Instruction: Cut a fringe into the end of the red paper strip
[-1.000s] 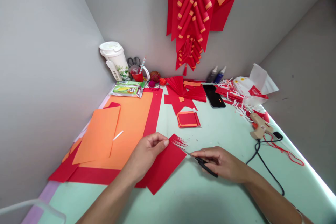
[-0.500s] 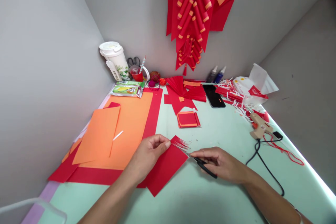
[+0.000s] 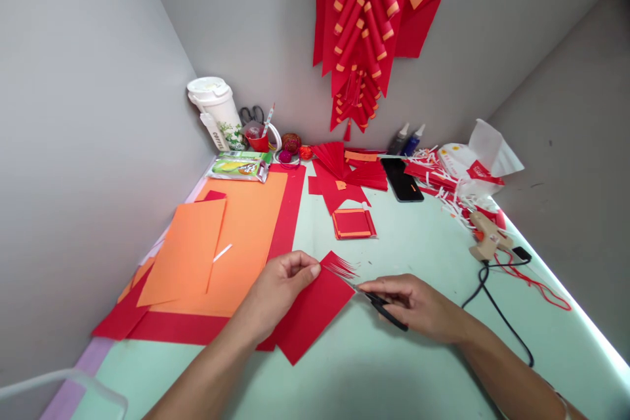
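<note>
two hands at work on a pale green table point(image 3: 423, 236). left hand point(image 3: 278, 292) pinches the fringed edge of a red paper sheet point(image 3: 310, 312) lying at centre front. right hand point(image 3: 418, 305) closed around black scissors point(image 3: 377, 302), blades at the fringe. orange paper point(image 3: 236, 236) lies to the left.

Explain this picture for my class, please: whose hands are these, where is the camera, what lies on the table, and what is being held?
The camera sits on a person's head, looking down at their own bare hands. The left hand pinches a red paper sheet whose far edge is cut into a thin fringe. The right hand holds black scissors, blades at that fringe. On the pale green table lie orange paper, a phone, a glue gun and its cord. Red paper decorations hang on the wall.
</note>
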A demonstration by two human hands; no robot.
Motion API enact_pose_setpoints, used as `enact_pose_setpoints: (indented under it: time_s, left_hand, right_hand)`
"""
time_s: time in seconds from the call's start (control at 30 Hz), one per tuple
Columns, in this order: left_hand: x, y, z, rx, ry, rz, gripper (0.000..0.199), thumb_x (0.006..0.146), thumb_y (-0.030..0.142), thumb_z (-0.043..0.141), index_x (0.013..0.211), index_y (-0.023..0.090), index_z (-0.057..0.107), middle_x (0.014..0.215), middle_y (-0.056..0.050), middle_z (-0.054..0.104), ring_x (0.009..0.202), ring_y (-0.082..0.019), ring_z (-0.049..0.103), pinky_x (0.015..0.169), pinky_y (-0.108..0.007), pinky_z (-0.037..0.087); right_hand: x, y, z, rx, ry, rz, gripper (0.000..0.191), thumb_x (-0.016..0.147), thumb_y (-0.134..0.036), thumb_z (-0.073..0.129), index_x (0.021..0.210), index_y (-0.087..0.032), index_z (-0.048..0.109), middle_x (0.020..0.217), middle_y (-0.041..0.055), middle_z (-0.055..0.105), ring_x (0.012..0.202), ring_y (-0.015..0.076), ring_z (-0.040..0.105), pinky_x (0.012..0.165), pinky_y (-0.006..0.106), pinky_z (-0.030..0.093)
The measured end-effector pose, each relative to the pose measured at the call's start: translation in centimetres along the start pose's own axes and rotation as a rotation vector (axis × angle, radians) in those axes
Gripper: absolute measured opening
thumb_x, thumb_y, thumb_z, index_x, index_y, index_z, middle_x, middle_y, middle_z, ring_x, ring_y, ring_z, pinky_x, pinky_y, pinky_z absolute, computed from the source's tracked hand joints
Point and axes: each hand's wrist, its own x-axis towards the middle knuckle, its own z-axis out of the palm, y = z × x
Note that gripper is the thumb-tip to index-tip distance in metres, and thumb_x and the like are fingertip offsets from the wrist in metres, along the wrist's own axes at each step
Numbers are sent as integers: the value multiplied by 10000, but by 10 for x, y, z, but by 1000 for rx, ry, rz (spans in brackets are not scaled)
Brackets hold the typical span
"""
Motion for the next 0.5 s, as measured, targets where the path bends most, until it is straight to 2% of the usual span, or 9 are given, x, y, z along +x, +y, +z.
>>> enact_pose_setpoints:
  time_s: [0.5]
  left_hand:
    - [1,-4,1,-17,-24,9,275,779,465,580,780,191,561,671,24,563,557,-98,499,512,-194,351]
  right_hand:
    - [2,1,3,-12,-8,-7,367,835,-175,551,1190,-250,603,1065,39,628,818,130,567,693,222,469]
